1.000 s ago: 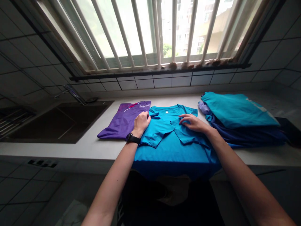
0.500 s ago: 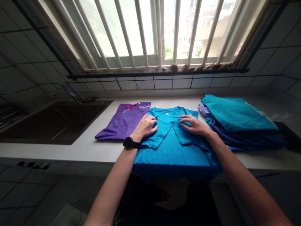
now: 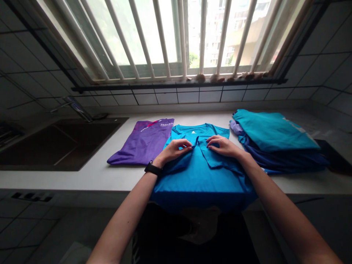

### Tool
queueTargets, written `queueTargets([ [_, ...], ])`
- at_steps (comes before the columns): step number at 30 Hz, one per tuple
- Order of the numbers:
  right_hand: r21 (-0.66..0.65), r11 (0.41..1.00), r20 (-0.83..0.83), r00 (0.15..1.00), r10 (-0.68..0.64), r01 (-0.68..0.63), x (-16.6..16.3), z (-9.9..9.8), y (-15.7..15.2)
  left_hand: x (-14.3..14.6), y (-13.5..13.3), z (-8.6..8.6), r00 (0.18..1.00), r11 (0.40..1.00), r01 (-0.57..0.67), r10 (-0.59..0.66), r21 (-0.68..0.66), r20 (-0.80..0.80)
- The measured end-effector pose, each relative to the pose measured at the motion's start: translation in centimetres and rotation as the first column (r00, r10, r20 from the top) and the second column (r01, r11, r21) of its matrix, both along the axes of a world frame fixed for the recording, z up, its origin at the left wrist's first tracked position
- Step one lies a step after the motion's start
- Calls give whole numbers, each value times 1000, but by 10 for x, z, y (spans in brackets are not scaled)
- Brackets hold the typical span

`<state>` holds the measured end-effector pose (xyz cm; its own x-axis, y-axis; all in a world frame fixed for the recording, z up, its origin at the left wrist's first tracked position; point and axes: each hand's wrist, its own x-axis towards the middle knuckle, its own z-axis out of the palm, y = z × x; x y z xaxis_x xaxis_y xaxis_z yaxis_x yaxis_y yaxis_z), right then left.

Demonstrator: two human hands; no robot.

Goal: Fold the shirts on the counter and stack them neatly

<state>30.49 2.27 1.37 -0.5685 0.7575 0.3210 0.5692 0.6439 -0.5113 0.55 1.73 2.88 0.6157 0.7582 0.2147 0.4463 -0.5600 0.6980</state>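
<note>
A blue short-sleeved T-shirt [image 3: 203,179] lies spread on the counter, neck at the far side, its lower part hanging over the front edge. Both sleeves are folded inward over its middle. My left hand [image 3: 176,149], with a black watch on the wrist, pinches the edge of the left sleeve between thumb and fingers, lifting it slightly. On the right sleeve, my right hand [image 3: 224,146] has its thumb and fingertips drawn together on the cloth. Left of the T-shirt, partly touching it, lies a folded purple shirt [image 3: 143,143].
A stack of folded teal and dark blue clothes [image 3: 275,132] sits on the right of the white counter [image 3: 110,179]. To the left are a dark sink [image 3: 68,143] and a faucet [image 3: 78,110]. A barred window [image 3: 178,40] with small round objects on its sill is behind.
My left hand has moved right and closed on the sleeve edge, pulling it inward. My right hand's fingers have drawn together on the right sleeve, shifting it slightly. The view has shifted a little.
</note>
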Motion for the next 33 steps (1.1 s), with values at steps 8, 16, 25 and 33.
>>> queueTargets([
  [8, 16, 999, -15, 999, -46, 46, 1, -3, 2, 2, 6, -7, 965, 987, 20, 22, 157, -261],
  [16, 77, 689, 45, 688, -724, 720, 14, -8, 8, -9, 22, -15, 809, 907, -375, 421, 191, -411],
  [25, -45, 566, 243, 559, -793, 823, 15, 9, 51, -28, 86, 21, 699, 772, -626, 619, 111, -358],
  [33, -212, 697, 252, 728, -638, 685, -5, 26, 107, -28, 126, 23, 664, 727, -672, 675, 139, -321],
])
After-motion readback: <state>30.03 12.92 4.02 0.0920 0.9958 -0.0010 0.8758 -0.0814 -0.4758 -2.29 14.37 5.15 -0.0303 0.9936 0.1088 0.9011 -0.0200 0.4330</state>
